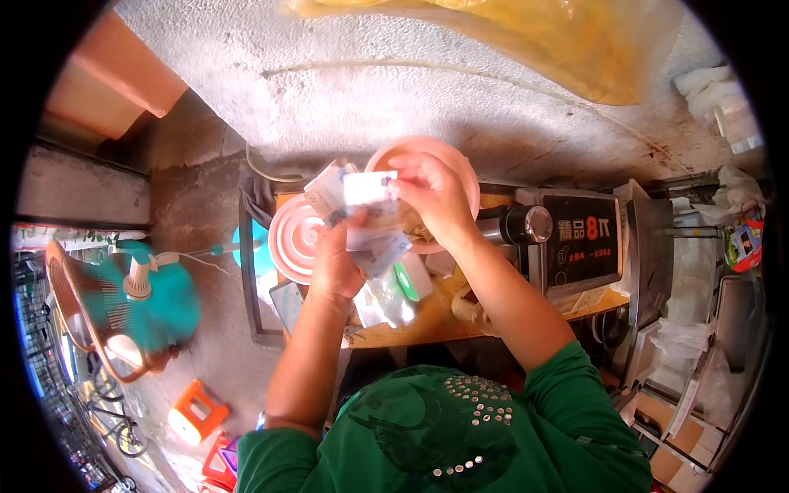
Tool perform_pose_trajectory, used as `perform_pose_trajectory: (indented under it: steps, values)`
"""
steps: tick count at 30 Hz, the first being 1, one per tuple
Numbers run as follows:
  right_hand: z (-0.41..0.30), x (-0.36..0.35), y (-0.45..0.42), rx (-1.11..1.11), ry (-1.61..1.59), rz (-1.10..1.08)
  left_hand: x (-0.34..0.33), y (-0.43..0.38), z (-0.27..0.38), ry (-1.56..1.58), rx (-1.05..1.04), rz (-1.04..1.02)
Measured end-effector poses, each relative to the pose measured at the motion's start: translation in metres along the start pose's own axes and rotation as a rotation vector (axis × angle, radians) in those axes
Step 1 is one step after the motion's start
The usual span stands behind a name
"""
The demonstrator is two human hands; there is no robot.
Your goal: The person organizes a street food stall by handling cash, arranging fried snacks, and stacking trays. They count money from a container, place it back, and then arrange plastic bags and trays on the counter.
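My left hand (338, 262) grips a fanned bunch of paper banknotes (325, 196) above a small table. My right hand (434, 200) pinches the right edge of a pale, overexposed note (365, 188) at the top of the bunch. Behind my right hand is a round pink plastic basin (466, 161), with what look like more notes partly hidden inside. A pink ringed lid (293, 240) lies at the left, partly covered by my left hand. Below the notes sit a white and green packet (407, 280) and shiny clear plastic (382, 302).
The wooden tabletop (394, 336) meets a rough white wall (345, 98). A black cylindrical flask (515, 225) and a dark framed sign (582, 240) with writing stand right. A teal fan (138, 283), an orange stool (196, 411) and a metal rack (684, 376) surround the table.
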State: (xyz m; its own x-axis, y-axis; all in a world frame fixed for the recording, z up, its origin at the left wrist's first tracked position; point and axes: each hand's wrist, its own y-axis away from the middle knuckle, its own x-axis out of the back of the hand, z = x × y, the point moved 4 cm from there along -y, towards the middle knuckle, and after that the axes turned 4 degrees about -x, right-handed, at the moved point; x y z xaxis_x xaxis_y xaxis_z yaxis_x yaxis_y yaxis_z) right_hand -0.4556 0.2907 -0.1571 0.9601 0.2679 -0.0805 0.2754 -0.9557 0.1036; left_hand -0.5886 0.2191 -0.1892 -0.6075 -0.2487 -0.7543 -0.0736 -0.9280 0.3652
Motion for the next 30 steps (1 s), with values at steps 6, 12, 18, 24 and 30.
perform_pose_trajectory:
  steps: [6,12,18,24,30]
  values:
    - [-0.004,0.022,-0.018,0.088,-0.031,0.188,0.026,-0.005,0.003,-0.15,-0.091,0.121]
    - [-0.013,0.048,-0.019,0.275,0.588,0.352,0.005,0.012,0.024,-0.052,-0.102,0.043]
    - [-0.032,-0.016,0.056,0.217,0.489,0.005,0.045,0.042,0.045,-0.07,-0.249,0.193]
    - [0.082,-0.079,0.123,0.15,0.518,-0.434,0.087,0.074,0.062,0.119,-0.21,0.067]
    - [0.17,-0.137,0.108,0.069,0.931,-0.489,0.095,0.109,0.082,-0.046,-0.333,0.43]
